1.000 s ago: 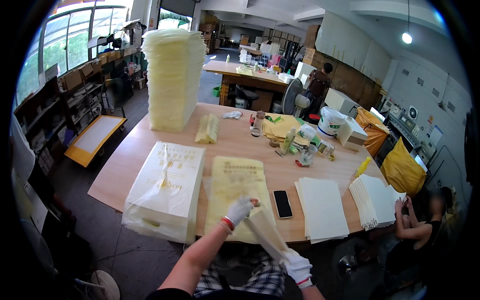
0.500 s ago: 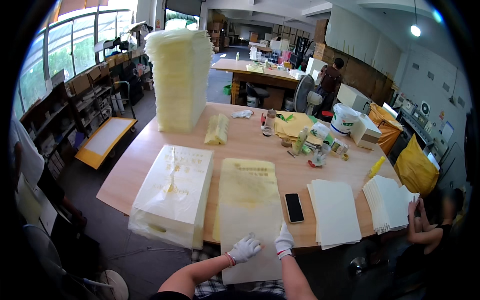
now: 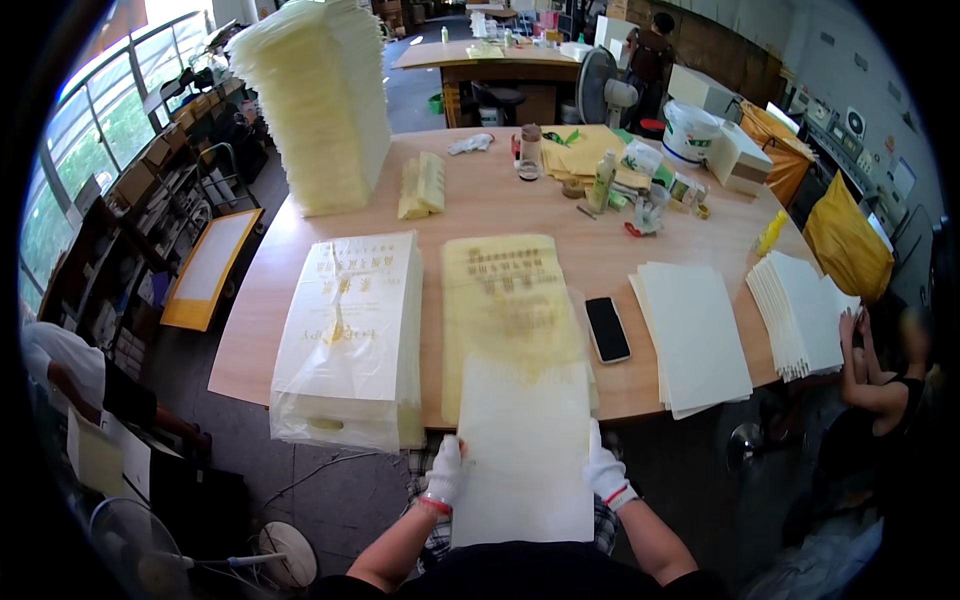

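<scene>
While gripped at both edges (gloved fingers), white sheet (image 3: 522,450) between left hand (image 3: 445,472), right hand (image 3: 605,470)

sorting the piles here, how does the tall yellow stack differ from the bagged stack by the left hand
The tall yellow stack stands bare and high at the table's far left; the bagged stack lies low at the near edge, wrapped in clear printed plastic, overhanging beside the left hand. Both look like pale yellow flat goods.

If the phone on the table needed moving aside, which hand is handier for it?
Probably the right hand: it grips the white sheet on the same side as the black phone. The left hand would have to cross the sheet.
</scene>
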Available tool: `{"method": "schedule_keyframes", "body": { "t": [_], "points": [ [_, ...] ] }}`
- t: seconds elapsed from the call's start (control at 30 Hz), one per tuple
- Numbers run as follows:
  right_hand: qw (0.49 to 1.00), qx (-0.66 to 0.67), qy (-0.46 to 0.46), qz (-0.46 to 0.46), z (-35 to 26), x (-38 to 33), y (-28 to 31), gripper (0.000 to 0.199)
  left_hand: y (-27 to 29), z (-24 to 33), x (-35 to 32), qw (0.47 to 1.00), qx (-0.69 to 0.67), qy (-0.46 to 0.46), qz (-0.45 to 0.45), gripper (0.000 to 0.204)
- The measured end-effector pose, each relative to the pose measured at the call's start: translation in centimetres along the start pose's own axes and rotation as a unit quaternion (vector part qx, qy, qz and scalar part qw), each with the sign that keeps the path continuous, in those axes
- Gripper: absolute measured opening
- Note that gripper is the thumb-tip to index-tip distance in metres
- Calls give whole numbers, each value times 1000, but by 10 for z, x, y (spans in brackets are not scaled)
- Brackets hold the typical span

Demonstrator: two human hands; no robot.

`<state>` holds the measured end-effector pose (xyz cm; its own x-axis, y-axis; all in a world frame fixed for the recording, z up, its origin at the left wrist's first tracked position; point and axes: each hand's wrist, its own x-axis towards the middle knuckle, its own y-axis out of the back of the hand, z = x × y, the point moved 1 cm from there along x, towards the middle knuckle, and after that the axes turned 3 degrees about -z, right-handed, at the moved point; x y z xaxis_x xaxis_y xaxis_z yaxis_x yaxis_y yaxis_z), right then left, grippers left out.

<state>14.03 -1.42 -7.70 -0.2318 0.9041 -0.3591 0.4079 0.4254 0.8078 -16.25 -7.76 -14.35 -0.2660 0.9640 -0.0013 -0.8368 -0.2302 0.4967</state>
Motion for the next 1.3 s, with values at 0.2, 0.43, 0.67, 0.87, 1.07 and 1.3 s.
{"method": "schedule_keyframes", "body": {
  "t": [0.2, 0.43, 0.67, 0.87, 1.07, 1.3],
  "points": [
    [969, 94, 199, 109, -15, -149, -9, 63, 62, 79, -111, 994, 55, -78, -44, 5],
    [899, -136, 348, 229, 2, -138, -26, 36, 56, 56, -105, 990, -65, -126, 27, 5],
    [915, 371, 152, 51, 41, -128, -18, 33, 45, 79, -91, 967, -90, -240, -4, 9],
    [831, 548, 87, -42, 4, -47, -56, 39, 76, 199, -55, 942, -102, -318, -30, 7],
    [637, 708, 177, -249, -189, 22, 6, 39, 157, 156, -13, 855, -139, -344, 363, 3],
    [758, 570, 99, -303, -285, 47, -62, 26, 266, -1, 80, 839, -356, -102, 398, 9]
  ]
}}
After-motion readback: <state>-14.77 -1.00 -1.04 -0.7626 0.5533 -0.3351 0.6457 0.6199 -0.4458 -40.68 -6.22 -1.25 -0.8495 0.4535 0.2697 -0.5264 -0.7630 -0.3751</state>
